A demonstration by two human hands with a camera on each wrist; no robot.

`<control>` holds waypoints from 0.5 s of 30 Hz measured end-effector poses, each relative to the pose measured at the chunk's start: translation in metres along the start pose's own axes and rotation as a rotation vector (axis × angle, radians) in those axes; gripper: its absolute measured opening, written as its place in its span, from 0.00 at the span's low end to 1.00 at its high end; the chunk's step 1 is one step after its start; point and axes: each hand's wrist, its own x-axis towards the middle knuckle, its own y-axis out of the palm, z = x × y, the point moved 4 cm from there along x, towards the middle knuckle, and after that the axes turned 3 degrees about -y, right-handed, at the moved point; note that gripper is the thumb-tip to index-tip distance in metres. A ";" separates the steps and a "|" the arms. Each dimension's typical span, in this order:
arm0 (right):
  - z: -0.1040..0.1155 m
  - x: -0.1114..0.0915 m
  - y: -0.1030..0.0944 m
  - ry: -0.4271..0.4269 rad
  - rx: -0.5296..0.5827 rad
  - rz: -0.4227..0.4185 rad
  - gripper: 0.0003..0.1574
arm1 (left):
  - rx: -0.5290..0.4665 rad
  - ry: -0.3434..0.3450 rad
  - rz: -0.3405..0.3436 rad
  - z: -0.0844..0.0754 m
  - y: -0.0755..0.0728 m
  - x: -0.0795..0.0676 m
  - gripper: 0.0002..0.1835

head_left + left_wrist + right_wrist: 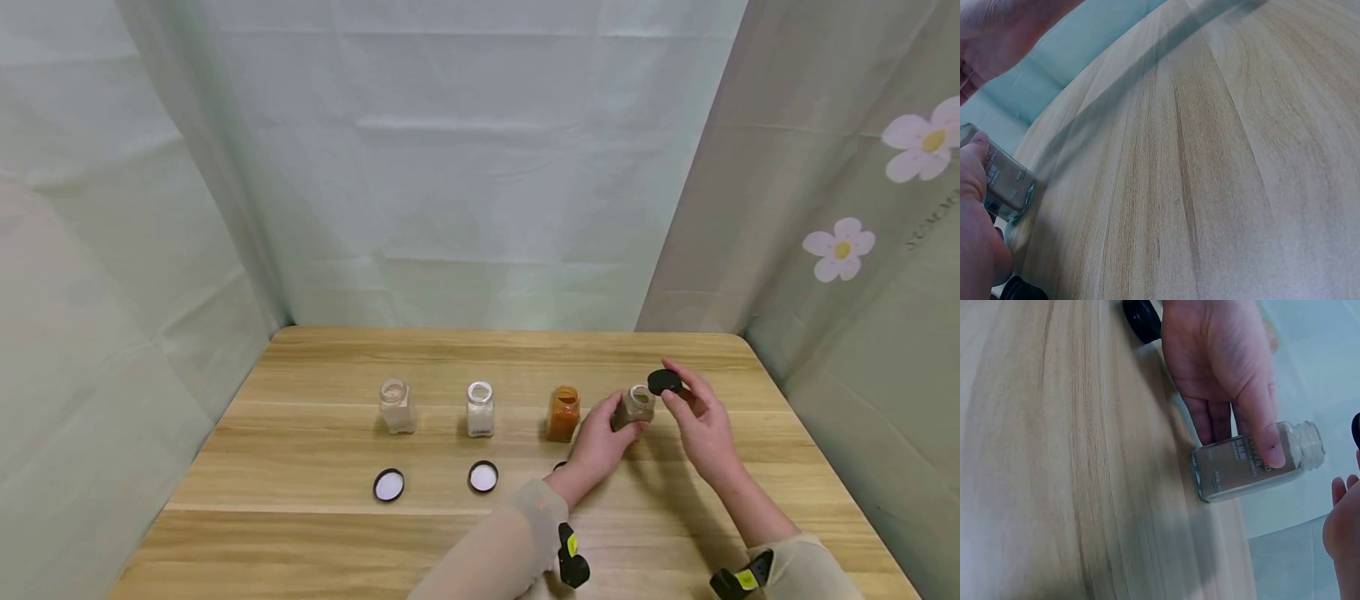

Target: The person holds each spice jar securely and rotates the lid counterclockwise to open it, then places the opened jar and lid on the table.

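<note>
My left hand (597,439) grips a square glass spice jar (1225,470) of brownish powder, fingers and thumb around its sides. The jar's threaded mouth is uncovered and points up. In the right wrist view the jar's base is close over the tabletop. My right hand (707,431) pinches a round black lid (664,382) between thumb and fingers. That lid is up beside the jar's mouth, just to its right in the head view. In the left wrist view only the lower part of the jar (1010,181) shows past the left thumb.
Left of my hands stand three uncapped jars: orange powder (563,414), white contents (480,414) and pale beige powder (397,408). In front of them lie black-rimmed lids with white insides, one at the middle (483,477), one further left (388,485). A third lid (1141,320) is partly behind my left arm.
</note>
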 end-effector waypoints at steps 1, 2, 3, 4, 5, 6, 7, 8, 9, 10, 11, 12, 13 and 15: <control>0.001 -0.001 -0.001 -0.004 0.015 -0.007 0.28 | 0.007 0.002 -0.001 0.000 0.000 0.000 0.27; 0.003 -0.002 -0.002 -0.007 0.037 -0.018 0.28 | 0.008 0.005 0.000 -0.001 0.000 0.000 0.27; 0.004 -0.002 -0.003 -0.010 0.055 -0.033 0.29 | 0.005 0.003 0.000 -0.001 -0.001 0.000 0.28; 0.005 -0.003 -0.004 -0.012 0.078 -0.049 0.30 | 0.002 -0.001 0.002 -0.001 -0.001 -0.001 0.29; 0.006 -0.004 -0.005 -0.013 0.104 -0.069 0.31 | -0.002 0.001 0.002 -0.001 -0.001 -0.001 0.29; 0.007 -0.005 -0.007 -0.012 0.131 -0.087 0.31 | -0.006 0.000 0.005 -0.002 -0.002 -0.001 0.30; 0.008 -0.007 -0.008 -0.009 0.161 -0.098 0.32 | -0.014 0.000 0.009 -0.002 -0.002 -0.002 0.30; 0.008 -0.008 -0.010 -0.006 0.189 -0.107 0.32 | -0.021 0.000 0.013 -0.002 -0.002 -0.002 0.31; 0.009 -0.010 -0.012 -0.003 0.214 -0.112 0.31 | -0.023 0.000 0.015 -0.002 -0.002 -0.002 0.31; 0.009 -0.011 -0.014 0.005 0.235 -0.117 0.30 | -0.024 0.001 0.017 -0.002 -0.001 -0.002 0.31; 0.010 -0.013 -0.016 0.015 0.247 -0.121 0.29 | -0.024 0.001 0.017 -0.002 -0.001 -0.002 0.32; 0.010 -0.015 -0.018 0.026 0.251 -0.119 0.28 | -0.024 -0.003 0.020 -0.002 -0.001 -0.002 0.32; 0.011 -0.017 -0.019 0.040 0.246 -0.117 0.27 | -0.025 -0.003 0.020 -0.002 -0.001 -0.002 0.32; 0.011 -0.020 -0.023 0.062 0.212 -0.120 0.26 | -0.026 -0.006 0.017 -0.001 -0.001 -0.002 0.34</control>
